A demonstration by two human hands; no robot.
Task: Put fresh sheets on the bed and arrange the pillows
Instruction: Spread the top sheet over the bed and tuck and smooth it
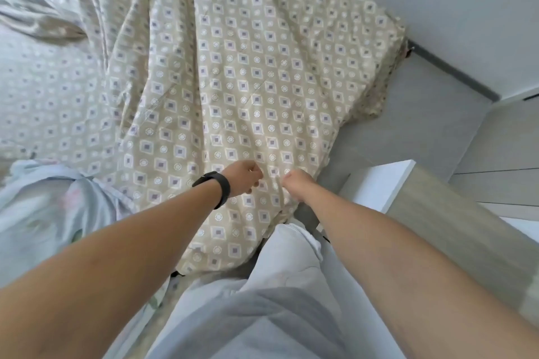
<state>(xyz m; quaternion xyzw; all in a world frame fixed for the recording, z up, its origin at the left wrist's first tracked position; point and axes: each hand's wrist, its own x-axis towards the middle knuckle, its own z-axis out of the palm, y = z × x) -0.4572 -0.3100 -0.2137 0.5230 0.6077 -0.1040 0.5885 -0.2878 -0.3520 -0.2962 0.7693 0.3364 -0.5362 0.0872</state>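
The sheet [233,81] looks soft, thin and light, so it should bend and bunch up with any tug. It will not break, but it can slide and wrinkle, so pulling it slowly should work best. The best spot to hold it is along the near edge and at the corners, so it can be pulled flat over the bed [43,90]. It is tan with little white squares that have dark middles, and small white rings between them. It lies across the bed with long folds running away from the person, and the far right corner hangs over the side toward the floor [423,114]. The left hand [243,179], with a black band [217,188] on its wrist, has its fingers curled and seems to pinch the cloth near the close edge. The right hand [296,183] is just beside it, and its fingers seem to be curled down into the cloth too, though they are mostly hidden. A pale blue cloth [43,207] lies bunched on the left. A white table [379,186] stands on the right.
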